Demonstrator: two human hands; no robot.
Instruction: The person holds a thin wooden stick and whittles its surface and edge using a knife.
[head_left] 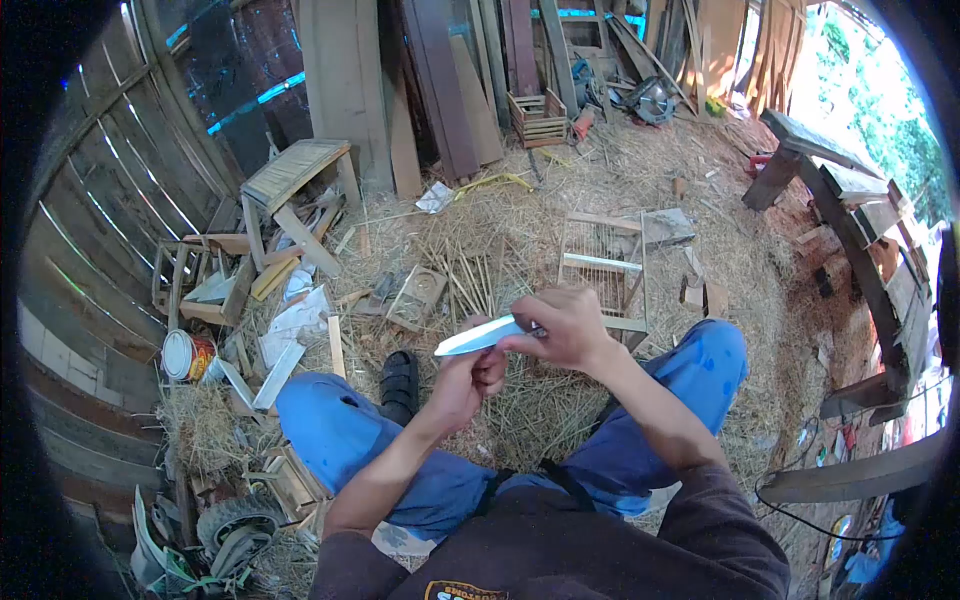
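My right hand (572,328) is closed around the handle of a knife (480,336), whose broad, shiny blade points left. Just under the blade, my left hand (462,388) has its fingers curled together. Whatever lies in those fingers is hidden by the blade and the hand. Both hands are above the straw-covered floor, between my knees. Beyond them, several thin sticks (466,284) lie on the floor. A wooden frame with thin bars (602,264) is behind my right hand, and a small wooden panel (417,298) lies to the left.
A wooden stool (296,172) stands at the left, above a paint can (177,354). A slatted crate (537,120) and a circular saw (652,102) sit at the back. Heavy timber benches (850,215) line the right side. Boards (440,90) lean against the wall.
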